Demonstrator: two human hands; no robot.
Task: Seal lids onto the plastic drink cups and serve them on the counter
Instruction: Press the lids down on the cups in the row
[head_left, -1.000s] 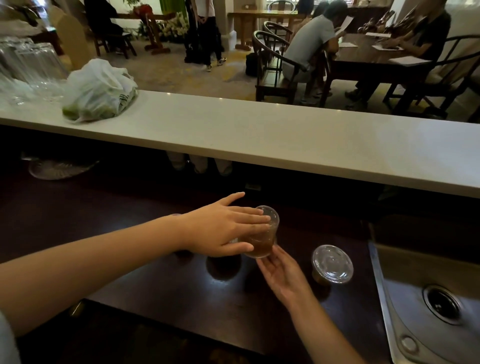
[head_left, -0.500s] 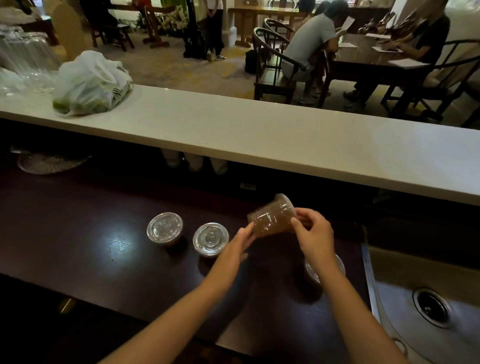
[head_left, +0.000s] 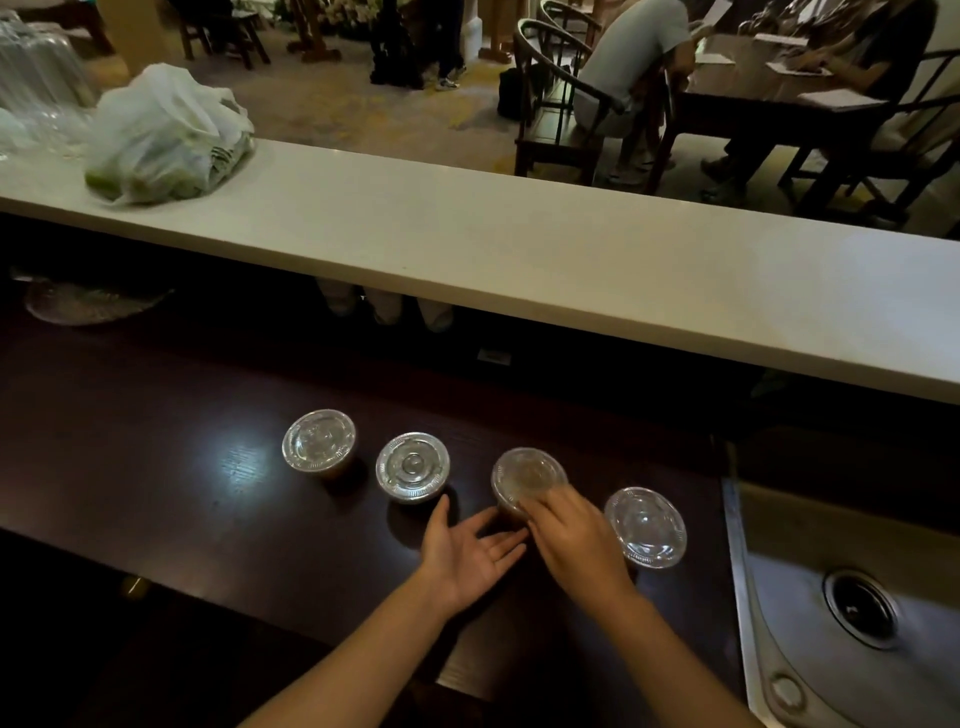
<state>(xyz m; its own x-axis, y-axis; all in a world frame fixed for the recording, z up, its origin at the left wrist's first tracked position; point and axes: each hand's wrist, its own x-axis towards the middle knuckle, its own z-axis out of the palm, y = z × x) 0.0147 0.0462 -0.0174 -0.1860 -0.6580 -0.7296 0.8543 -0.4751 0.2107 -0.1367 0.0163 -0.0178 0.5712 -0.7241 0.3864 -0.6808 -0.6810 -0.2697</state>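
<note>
Head view, four lidded cups in a row on the dark worktop (head_left: 156, 467), right hand (head_left: 576, 540) fingers resting on third cup (head_left: 524, 480) lid, grip unclear, left hand (head_left: 467, 556) open, palm up, just beside its base, white counter (head_left: 571, 270) beyond.

Third cup (head_left: 522, 480): near wall and base hidden behind right hand (head_left: 574, 538); fingers motion-blurred over lid edge, contact with lid not resolvable. Left hand (head_left: 467, 553) palm-up just beside cup base; touching or apart, cannot tell. Drink level in all four cups unreadable under lids. Sink (head_left: 852, 618) cut off by right and bottom edges. Stacked clear cups (head_left: 36, 88) cut off at left edge. Pale items (head_left: 384, 306) under counter (head_left: 519, 249) overhang too dark to identify.
</note>
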